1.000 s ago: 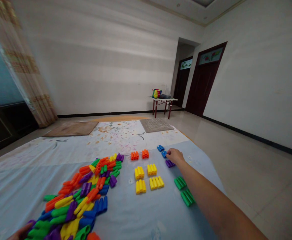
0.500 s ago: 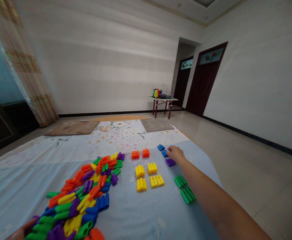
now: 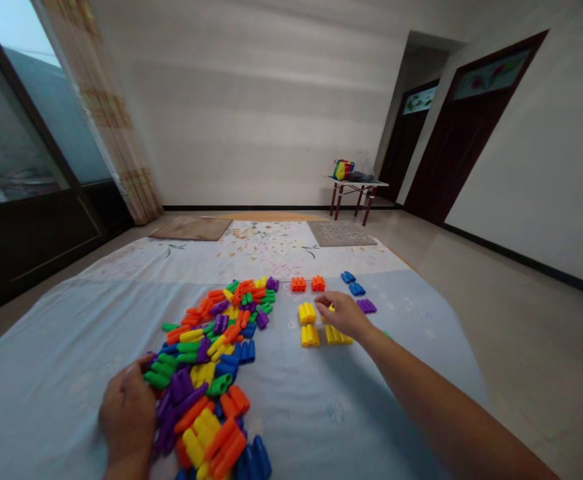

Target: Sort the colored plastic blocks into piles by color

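Right hand is hovering over the yellow pieces, partly covering the far ones on its side. Its grip is standing loosely open, fingers bent, thumb apart from the forefinger, nothing showing between. Forearm is crossing the near right of the pale blue cloth.

Left hand is resting at the heap's left edge, touching a green piece. Its fingertips are hiding; cannot tell whether that grip is closing on anything.

Mixed heap is lying in a long strip left of centre, its pieces overlapping, some tilting. To its right, colours are sitting apart: two orange pieces beyond the yellow, two blue pieces farther right, a purple piece just nearer. A green sliver is peeping past the forearm.

On handling, my judgement: fingertips and wrist are needing height here, since a low pass could nudge the yellow ones askew. Left pressure is wanting lightness; loosely stacked tubes are probably rolling under a hard push. For lifting, pinching across the joined tubes is likely giving a surer hold than catching one end.
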`<state>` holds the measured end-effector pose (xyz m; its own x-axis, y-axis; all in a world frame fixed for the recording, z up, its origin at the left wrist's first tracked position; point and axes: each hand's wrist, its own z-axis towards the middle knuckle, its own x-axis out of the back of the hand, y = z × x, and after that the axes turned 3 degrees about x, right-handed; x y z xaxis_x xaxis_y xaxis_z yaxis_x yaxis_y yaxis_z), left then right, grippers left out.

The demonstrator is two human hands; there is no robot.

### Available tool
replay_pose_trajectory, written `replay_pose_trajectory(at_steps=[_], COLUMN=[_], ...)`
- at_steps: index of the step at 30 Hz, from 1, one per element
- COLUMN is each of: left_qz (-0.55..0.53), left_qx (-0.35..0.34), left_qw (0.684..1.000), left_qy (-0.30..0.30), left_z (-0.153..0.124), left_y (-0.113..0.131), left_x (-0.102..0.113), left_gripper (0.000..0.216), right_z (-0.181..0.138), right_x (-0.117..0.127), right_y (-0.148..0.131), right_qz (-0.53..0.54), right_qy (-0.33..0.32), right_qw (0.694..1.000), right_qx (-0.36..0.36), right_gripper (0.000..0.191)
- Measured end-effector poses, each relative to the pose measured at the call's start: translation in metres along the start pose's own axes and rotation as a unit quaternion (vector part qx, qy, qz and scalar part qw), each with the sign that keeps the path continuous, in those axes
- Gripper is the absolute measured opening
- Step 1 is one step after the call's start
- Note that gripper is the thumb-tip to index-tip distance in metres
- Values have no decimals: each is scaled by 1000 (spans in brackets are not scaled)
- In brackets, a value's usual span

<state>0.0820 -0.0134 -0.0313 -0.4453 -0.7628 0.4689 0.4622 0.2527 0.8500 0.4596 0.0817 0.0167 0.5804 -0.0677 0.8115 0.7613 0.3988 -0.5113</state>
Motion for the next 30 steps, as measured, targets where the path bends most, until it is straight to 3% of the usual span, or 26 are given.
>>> replay_pose_trajectory(at_steps=[5,10,14,17,23,30], left_qz=[-28,-40,-44,-49,-58,-68], left_qx=[37,42,30,22,17,13], left_qw=[999,998,998,998,998,998], left_qy=[-22,-21,-24,-25,-16,-8], left_z=[-3,-3,-2,-1,-2,-3], left_y=[10,7,4,2,-1,2], left_x=[0,0,0,0,-2,-1], left_gripper=[40,42,41,42,42,41], right_z=[-31,-30,-19,-19,-38,-52], right_x=[-35,-70,-95,-105,-90,-61], right_y=[-57,-102,-125,-126,-110,-99], right_qz=[72,94,85,48,-3,15], right_qy=[-71,-84,-127,-153,-144,-174], right_qw=[989,975,961,961,971,975], right_qx=[109,181,231,225,190,141], right_gripper=[17,29,43,39,33,27])
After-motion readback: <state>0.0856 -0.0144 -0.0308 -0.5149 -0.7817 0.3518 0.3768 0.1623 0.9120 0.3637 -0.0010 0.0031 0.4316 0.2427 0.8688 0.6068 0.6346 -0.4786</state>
